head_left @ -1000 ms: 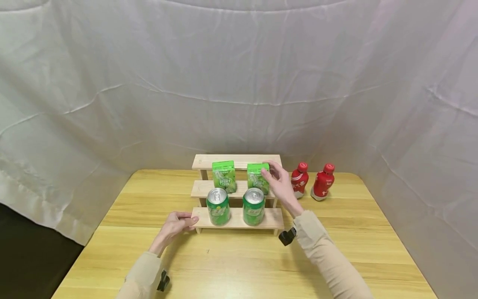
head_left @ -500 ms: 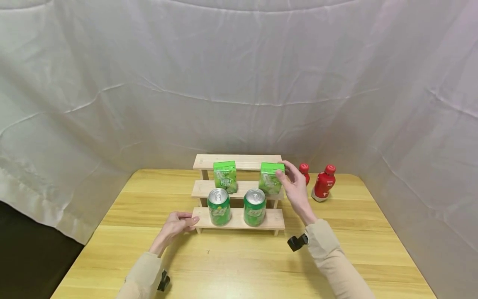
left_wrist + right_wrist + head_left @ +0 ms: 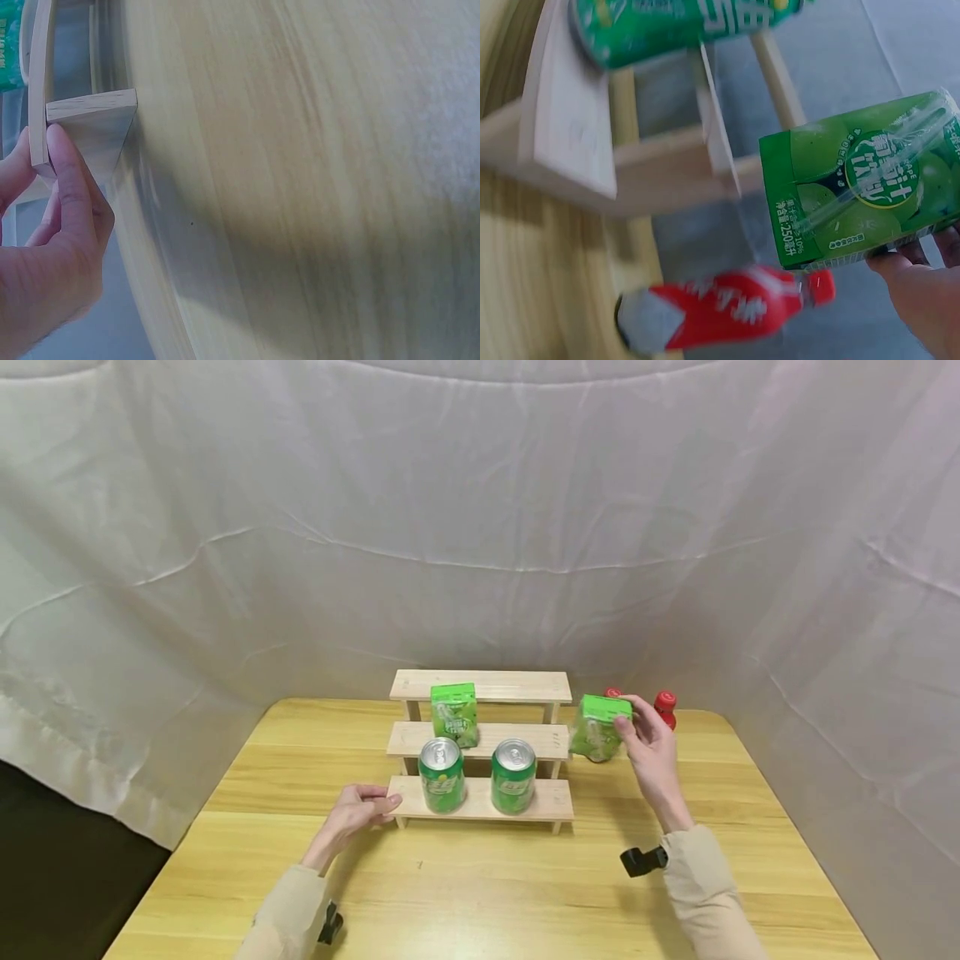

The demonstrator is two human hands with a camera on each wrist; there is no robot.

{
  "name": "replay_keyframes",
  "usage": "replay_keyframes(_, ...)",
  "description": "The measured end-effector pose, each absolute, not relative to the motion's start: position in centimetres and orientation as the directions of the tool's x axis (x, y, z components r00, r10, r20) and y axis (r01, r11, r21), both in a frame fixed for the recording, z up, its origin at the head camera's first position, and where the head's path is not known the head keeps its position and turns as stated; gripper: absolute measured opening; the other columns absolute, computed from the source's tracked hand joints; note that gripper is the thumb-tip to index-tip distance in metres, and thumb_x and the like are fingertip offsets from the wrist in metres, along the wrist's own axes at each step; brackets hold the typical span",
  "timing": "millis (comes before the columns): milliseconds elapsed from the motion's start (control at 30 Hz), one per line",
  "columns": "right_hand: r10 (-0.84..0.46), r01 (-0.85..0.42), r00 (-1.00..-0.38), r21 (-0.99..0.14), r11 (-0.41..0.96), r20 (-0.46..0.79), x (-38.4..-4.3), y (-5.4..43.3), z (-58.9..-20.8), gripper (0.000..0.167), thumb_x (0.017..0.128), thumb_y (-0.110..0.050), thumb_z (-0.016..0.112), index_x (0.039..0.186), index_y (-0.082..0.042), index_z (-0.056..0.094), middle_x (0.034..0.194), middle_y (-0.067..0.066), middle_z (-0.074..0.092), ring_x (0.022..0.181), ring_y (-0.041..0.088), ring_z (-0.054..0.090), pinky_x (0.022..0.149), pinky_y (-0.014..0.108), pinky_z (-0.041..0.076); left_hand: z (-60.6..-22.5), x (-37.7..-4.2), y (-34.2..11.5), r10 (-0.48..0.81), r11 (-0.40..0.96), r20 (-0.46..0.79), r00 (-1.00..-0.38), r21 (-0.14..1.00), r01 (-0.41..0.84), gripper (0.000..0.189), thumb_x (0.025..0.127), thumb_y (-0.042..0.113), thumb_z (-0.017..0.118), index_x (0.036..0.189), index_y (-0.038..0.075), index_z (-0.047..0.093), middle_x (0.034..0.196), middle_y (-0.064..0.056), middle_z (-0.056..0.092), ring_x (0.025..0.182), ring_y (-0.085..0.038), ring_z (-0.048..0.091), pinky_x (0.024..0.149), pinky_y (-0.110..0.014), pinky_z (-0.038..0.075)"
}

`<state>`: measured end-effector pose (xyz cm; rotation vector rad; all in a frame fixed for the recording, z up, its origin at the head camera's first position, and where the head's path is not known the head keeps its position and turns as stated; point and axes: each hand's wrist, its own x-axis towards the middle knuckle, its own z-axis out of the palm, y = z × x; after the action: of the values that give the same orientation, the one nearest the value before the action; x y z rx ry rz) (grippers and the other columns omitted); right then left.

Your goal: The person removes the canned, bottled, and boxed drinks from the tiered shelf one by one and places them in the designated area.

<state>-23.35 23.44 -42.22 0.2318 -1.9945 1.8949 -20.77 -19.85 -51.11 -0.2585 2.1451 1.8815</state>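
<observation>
My right hand grips a green juice box by its right side, off the right end of the three-step wooden shelf. Close up in the right wrist view, the juice box shows grape pictures and a straw under its clear wrap. With thumb and fingers, my left hand pinches the left end of the lowest step. A wooden leg shows beside those fingertips in the left wrist view. Another juice box stands at the left of the middle step. Two green cans, a left can and a right can, stand on the lowest step.
Two red bottles stand on the wooden table right of the shelf. One bottle is partly behind my right hand; the other bottle is mostly behind the held box in the head view. A grey curtain surrounds the table's back and sides.
My right hand has lifted the right juice box off the middle step and carried it rightward past the shelf's end, in front of the bottles. My left hand stays on the lowest step.
</observation>
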Motion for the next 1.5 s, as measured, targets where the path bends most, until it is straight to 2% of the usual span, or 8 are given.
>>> replay_keyframes(133,0.182,-0.343,-0.919,-0.937,0.066,0.349,-22.9,25.4,-43.2,0.038,0.101,-0.009,0.057,0.134,0.009,0.05,0.11,-0.016,0.065,0.098,-0.003,0.062,0.077,0.008,0.055,-51.1,-20.8,-19.8,0.048,0.14,-0.318,-0.947,0.941,-0.309,0.053,0.092,0.004,0.07,0.131,-0.023,0.047,0.104,-0.018,0.069,0.077,-0.012,0.069,0.076,-0.024,0.065)
replay_keyframes(300,0.249,-0.308,-0.919,-0.951,0.036,0.307,-22.5,27.8,-44.4,0.04,0.101,-0.007,0.057,0.136,0.008,0.05,0.115,-0.017,0.065,0.104,-0.004,0.062,0.086,0.004,0.054,-51.1,-20.8,-19.8,0.049,0.145,-0.318,-0.947,0.94,-0.308,0.056,0.092,0.004,0.07,0.133,-0.024,0.043,0.108,-0.021,0.067,0.079,-0.013,0.069,0.077,-0.024,0.065)
replay_keyframes(367,0.272,-0.302,-0.916,-0.953,0.018,0.295,-22.3,28.6,-44.9,0.039,0.101,-0.007,0.058,0.136,0.008,0.05,0.117,-0.017,0.064,0.108,-0.006,0.062,0.095,0.003,0.05,-51.1,-20.8,-19.8,0.049,0.142,-0.316,-0.947,0.941,-0.307,0.057,0.092,0.004,0.07,0.133,-0.024,0.042,0.109,-0.023,0.066,0.08,-0.013,0.069,0.078,-0.024,0.065)
replay_keyframes(667,0.318,-0.262,-0.918,-0.964,-0.036,0.237,-22.0,31.4,-47.4,0.034,0.1,-0.009,0.059,0.132,0.001,0.056,0.114,-0.017,0.066,0.105,-0.007,0.063,0.091,0.003,0.052,-51.0,-20.7,-19.7,0.044,0.145,-0.313,-0.949,0.942,-0.304,0.054,0.091,0.003,0.07,0.131,-0.023,0.046,0.108,-0.023,0.068,0.081,-0.014,0.069,0.077,-0.023,0.065)
replay_keyframes(867,0.315,-0.232,-0.924,-0.973,-0.009,0.217,-22.5,32.9,-49.0,0.035,0.1,-0.01,0.06,0.133,-0.001,0.057,0.112,-0.022,0.066,0.103,-0.011,0.063,0.088,0.001,0.052,-51.2,-20.8,-19.8,0.044,0.148,-0.312,-0.949,0.942,-0.302,0.054,0.092,0.003,0.07,0.131,-0.023,0.046,0.107,-0.023,0.069,0.081,-0.014,0.07,0.076,-0.024,0.065)
replay_keyframes(1100,0.288,-0.242,-0.929,-0.97,-0.001,0.231,-23.2,34.5,-50.7,0.026,0.1,-0.008,0.06,0.123,-0.019,0.065,0.111,-0.023,0.068,0.102,-0.012,0.063,0.085,0.001,0.052,-51.1,-20.7,-19.8,0.036,0.152,-0.318,-0.947,0.939,-0.309,0.055,0.092,0.004,0.07,0.132,-0.023,0.045,0.111,-0.027,0.067,0.081,-0.014,0.07,0.076,-0.023,0.065)
replay_keyframes(1367,0.27,-0.226,-0.938,-0.974,0.001,0.218,-23.7,35.6,-51.2,0.025,0.1,-0.011,0.06,0.121,-0.022,0.068,0.111,-0.025,0.066,0.1,-0.013,0.062,0.08,0.002,0.053,-51.0,-20.7,-19.8,0.033,0.157,-0.317,-0.948,0.938,-0.308,0.053,0.092,0.006,0.07,0.131,-0.022,0.047,0.109,-0.024,0.068,0.079,-0.012,0.069,0.077,-0.024,0.065)
replay_keyframes(1500,0.247,-0.215,-0.945,-0.976,0.024,0.214,-23.8,36.1,-51.4,0.027,0.101,-0.012,0.06,0.126,-0.018,0.067,0.113,-0.025,0.064,0.101,-0.014,0.061,0.081,0.001,0.053,-51.2,-20.8,-19.8,0.046,0.158,-0.308,-0.95,0.941,-0.298,0.052,0.093,0.005,0.07,0.131,-0.022,0.047,0.108,-0.024,0.069,0.078,-0.012,0.069,0.077,-0.025,0.065)
